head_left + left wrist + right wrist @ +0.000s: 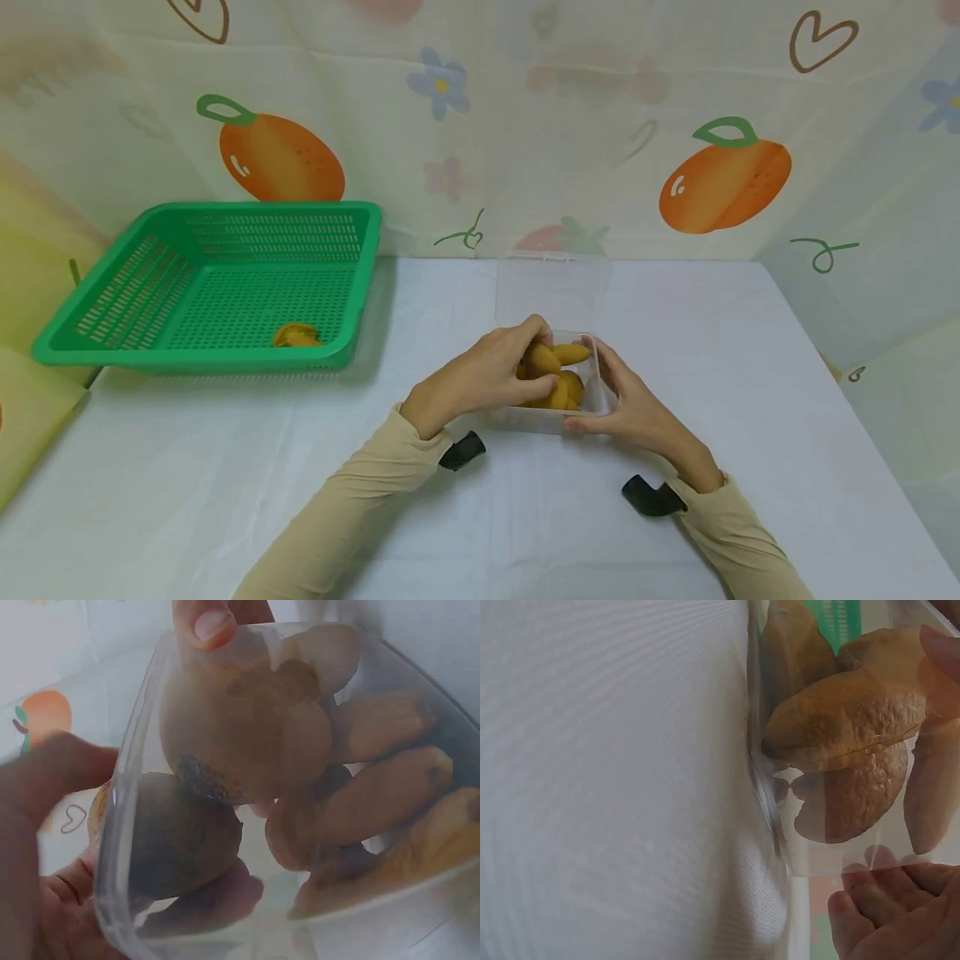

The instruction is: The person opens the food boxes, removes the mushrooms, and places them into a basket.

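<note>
A clear plastic box [540, 422] full of yellow-brown mushrooms [558, 392] stands on the white table. My left hand [491, 371] reaches in from the left, thumb and fingers around a mushroom [540, 360] at the box's left side. In the left wrist view, a dark round cap [180, 836] lies beside that hand, seen through the blurry plastic. On the opposite side my right hand [637, 408] grips the box, thumb at the front and fingers at the right wall. Through the wall in the right wrist view, several mushrooms [847, 724] lie piled together.
The clear lid [552, 287] stands folded back behind the box. At the back left is a green perforated basket [262, 358] with mushroom pieces [297, 335] near its front right corner. A printed cloth [517, 150] hangs along the table's back edge.
</note>
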The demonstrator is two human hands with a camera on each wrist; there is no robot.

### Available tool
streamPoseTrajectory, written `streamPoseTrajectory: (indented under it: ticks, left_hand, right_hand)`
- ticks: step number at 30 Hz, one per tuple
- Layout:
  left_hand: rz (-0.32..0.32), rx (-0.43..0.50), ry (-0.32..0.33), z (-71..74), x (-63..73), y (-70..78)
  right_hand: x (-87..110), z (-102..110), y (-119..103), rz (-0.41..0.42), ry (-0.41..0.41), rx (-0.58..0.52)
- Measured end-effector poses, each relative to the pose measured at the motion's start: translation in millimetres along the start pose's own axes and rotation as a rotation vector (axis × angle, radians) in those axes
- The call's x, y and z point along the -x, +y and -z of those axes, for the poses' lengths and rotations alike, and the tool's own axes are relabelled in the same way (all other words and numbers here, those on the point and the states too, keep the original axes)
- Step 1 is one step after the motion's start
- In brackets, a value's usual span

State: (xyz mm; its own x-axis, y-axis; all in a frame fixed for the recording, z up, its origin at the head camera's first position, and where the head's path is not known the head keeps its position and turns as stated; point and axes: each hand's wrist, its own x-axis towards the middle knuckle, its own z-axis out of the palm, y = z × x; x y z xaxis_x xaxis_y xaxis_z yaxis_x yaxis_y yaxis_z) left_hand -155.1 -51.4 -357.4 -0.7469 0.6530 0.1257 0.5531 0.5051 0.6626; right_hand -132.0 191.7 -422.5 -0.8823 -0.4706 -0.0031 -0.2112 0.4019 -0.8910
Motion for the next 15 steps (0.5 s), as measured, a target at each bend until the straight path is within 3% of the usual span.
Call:
streamPoseTrajectory:
  ticks: [7, 15]
  left_hand:
    - [-0.043, -0.037, 0.001, 1.6, 2.2, 0.5]
    - [-0.069, 0.045, 0.041, 11.6, 12.9, -0.1]
  right_hand:
    - [1.6, -0.1, -0.8, 0.005, 0.004, -0.009]
    - [0.8, -0.5, -0.2, 0.019, 0.012, 0.003]
